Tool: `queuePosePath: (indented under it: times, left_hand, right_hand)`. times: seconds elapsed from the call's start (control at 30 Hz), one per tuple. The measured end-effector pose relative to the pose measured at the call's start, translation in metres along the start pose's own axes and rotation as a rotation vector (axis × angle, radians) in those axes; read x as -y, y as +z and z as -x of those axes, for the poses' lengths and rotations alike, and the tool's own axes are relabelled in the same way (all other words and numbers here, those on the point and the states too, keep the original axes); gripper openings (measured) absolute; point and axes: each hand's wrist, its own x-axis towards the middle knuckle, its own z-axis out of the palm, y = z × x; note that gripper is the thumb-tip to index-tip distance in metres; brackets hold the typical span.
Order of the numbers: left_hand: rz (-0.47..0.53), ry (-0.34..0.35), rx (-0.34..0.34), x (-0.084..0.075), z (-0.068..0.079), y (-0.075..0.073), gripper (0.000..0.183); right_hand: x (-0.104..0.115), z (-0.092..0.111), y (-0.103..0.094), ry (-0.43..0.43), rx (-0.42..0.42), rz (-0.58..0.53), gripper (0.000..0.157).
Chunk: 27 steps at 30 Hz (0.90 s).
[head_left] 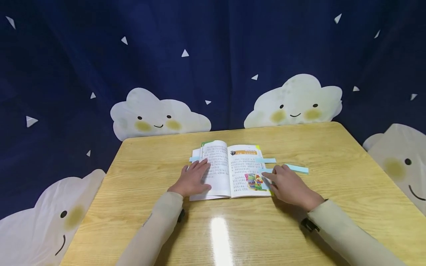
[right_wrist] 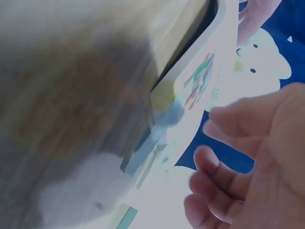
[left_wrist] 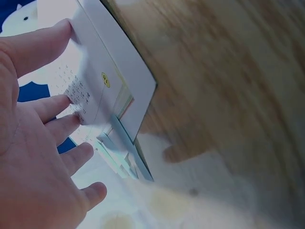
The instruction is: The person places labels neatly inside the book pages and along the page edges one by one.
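An open book [head_left: 216,184] lies on the wooden table, with printed text on both pages and a colourful picture low on the right page. My left hand [head_left: 191,180] rests on the left page, its fingers spread in the left wrist view. At the right page's outer edge, my right hand [head_left: 291,186] reaches with its index finger to a light blue paper strip [right_wrist: 143,150]. The other fingers of that hand bend loosely around nothing. Higher up, another blue strip [head_left: 267,160] sticks out of the same page edge. One more strip [head_left: 194,159] juts from the left side.
A loose light blue strip [head_left: 299,169] lies on the table [head_left: 149,166] just beyond my right hand. Behind the table hangs a dark blue curtain [head_left: 229,55] with white cloud faces. Glare shows on the tabletop near the front.
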Motion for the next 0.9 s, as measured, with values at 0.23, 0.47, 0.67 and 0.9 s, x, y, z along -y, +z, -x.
queuePosePath:
  times: [0.23, 0.47, 0.67, 0.9]
  left_hand:
    - [-0.015, -0.003, 0.013, -0.001, 0.0, 0.001, 0.079]
    - [-0.026, -0.019, 0.004, 0.001, 0.001, 0.0, 0.078]
    - [-0.021, -0.003, 0.005, -0.001, -0.001, 0.0, 0.078]
    - [-0.037, -0.011, 0.001, -0.002, -0.003, 0.001, 0.079]
  right_hand:
    - [-0.006, -0.008, 0.01, 0.116, 0.117, 0.029, 0.037]
    - [-0.007, -0.022, 0.006, 0.126, 0.178, -0.005, 0.031]
    - [-0.019, -0.041, 0.003, 0.168, 0.206, -0.053, 0.045]
    - [-0.028, -0.061, 0.008, 0.198, 0.336, -0.059, 0.06]
